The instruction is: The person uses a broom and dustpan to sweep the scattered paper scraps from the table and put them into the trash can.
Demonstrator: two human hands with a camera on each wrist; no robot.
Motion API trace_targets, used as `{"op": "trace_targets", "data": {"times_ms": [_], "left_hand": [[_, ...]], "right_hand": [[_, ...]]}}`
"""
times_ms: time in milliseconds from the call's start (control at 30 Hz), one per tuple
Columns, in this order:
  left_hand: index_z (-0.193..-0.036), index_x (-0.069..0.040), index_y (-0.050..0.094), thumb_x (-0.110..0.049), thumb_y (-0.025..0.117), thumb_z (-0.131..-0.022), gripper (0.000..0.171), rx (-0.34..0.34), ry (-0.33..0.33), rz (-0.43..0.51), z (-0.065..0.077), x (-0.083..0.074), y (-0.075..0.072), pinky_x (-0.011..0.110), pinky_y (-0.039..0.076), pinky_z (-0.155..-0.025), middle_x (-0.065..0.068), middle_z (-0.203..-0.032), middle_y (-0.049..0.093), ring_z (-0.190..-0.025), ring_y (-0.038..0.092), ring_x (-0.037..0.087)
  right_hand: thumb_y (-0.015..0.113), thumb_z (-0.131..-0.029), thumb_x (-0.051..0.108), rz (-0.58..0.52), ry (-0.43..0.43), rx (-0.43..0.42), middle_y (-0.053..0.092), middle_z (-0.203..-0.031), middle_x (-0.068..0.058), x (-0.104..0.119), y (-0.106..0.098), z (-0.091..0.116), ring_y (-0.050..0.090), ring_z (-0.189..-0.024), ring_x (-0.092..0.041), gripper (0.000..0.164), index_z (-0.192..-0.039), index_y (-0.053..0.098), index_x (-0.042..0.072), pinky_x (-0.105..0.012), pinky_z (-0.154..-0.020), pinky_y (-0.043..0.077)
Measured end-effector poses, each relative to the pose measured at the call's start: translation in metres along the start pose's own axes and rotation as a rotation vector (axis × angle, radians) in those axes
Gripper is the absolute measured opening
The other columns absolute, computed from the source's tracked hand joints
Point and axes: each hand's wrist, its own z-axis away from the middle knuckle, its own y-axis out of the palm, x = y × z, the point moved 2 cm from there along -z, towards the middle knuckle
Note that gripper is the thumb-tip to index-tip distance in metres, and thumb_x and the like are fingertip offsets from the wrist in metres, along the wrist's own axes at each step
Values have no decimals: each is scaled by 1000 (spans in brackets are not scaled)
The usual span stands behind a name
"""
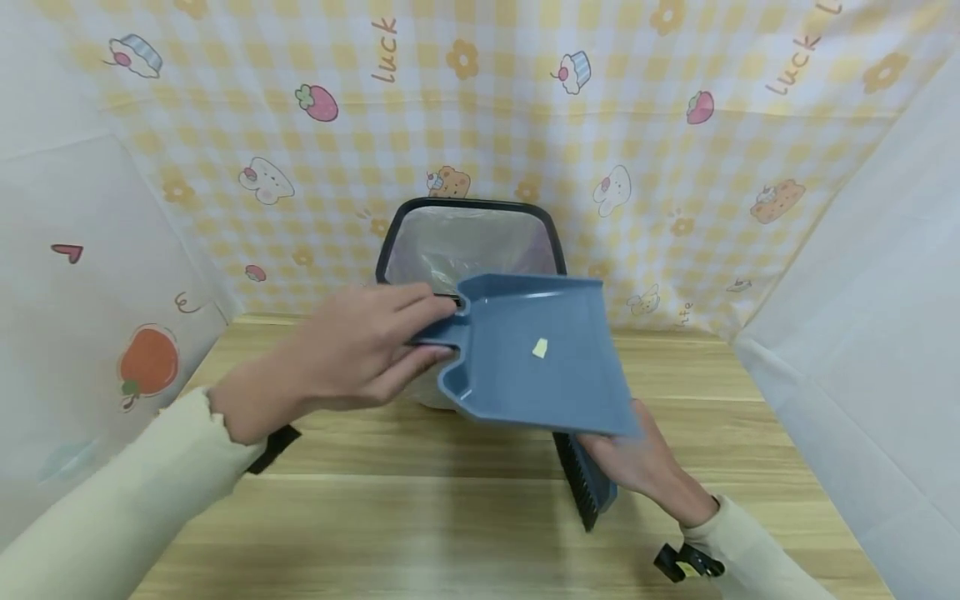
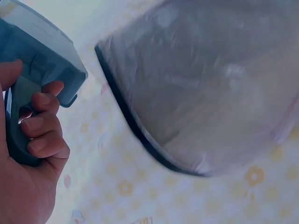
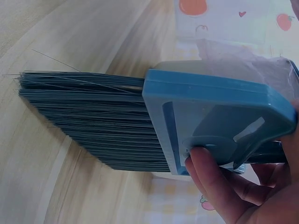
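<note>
My left hand (image 1: 367,342) grips the handle of a blue dustpan (image 1: 525,383), raised in front of the bin. A small pale yellow scrap (image 1: 540,347) lies on the pan's floor. In the left wrist view, the curled fingers (image 2: 44,123) wrap the dustpan handle. Below the pan's right edge, my right hand (image 1: 637,458) holds a blue hand brush (image 3: 205,116) with dark bristles pointing down toward the table; the dustpan partly hides this hand in the head view. The bin (image 1: 558,242), black-rimmed and lined with a clear bag (image 1: 465,237), stands behind the dustpan, which covers much of its front.
The wood-grain table (image 1: 360,533) reaches back to a yellow checked cloth (image 1: 337,167) hanging behind the bin. White cloth walls (image 1: 862,333) close in the left and right sides.
</note>
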Motion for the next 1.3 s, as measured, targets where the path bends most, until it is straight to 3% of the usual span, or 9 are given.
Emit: {"op": "trace_targets", "data": {"times_ms": [67,167,333,500,667,900,1100,1300], "left_hand": [[-123,-1,71,-22,71,-103,29,-7,-12,-4,-6,6,-7,34,51,-56,5,-96,68,-68,58,14],[-120,-2,72,-19,74,-100,26,-9,-33,-10,-12,17,-14,35,50,-56,4,-93,67,-67,57,15],[-120,-2,74,-22,70,-105,25,38,-126,-28,-16,36,-20,39,52,-62,5,-94,67,-70,59,18],[-126,0,74,-22,67,-108,29,96,-214,-46,-14,56,-20,50,60,-77,12,-111,76,-84,70,27],[-131,2,73,-21,66,-109,33,123,-280,-55,-10,77,-19,50,58,-79,13,-109,76,-83,68,27],[-132,0,72,-23,63,-110,33,144,-381,-61,-3,102,-22,58,56,-100,18,-129,76,-113,74,37],[-136,2,69,-24,65,-111,36,156,-430,-136,1,116,-22,60,57,-93,22,-129,74,-107,72,40],[-138,2,66,-23,68,-110,37,140,-436,-230,3,121,-20,59,57,-76,22,-114,71,-89,68,40]], "right_hand": [[68,-100,4,15,121,22,64,-84,5,1,0,0,50,-64,-4,9,-102,70,12,-29,-62,45],[69,-95,1,62,173,49,56,-70,9,3,1,-1,46,-56,-6,19,-87,63,18,-28,-57,42],[71,-91,0,78,150,36,55,-67,13,4,2,-1,48,-53,-7,22,-86,63,20,-28,-54,42],[71,-90,0,64,143,22,56,-67,13,3,1,-1,50,-55,-7,22,-85,63,20,-28,-54,44],[71,-89,-1,61,138,16,56,-67,13,2,1,-1,51,-56,-6,22,-85,63,20,-28,-53,44],[71,-88,0,65,147,12,56,-67,13,2,1,-1,51,-57,-6,22,-84,63,20,-28,-53,44],[71,-88,0,72,150,9,57,-68,12,2,1,-1,52,-59,-6,23,-84,63,21,-28,-55,45],[71,-89,1,75,143,13,56,-67,13,1,1,-1,51,-58,-6,22,-84,63,21,-28,-53,44]]}}
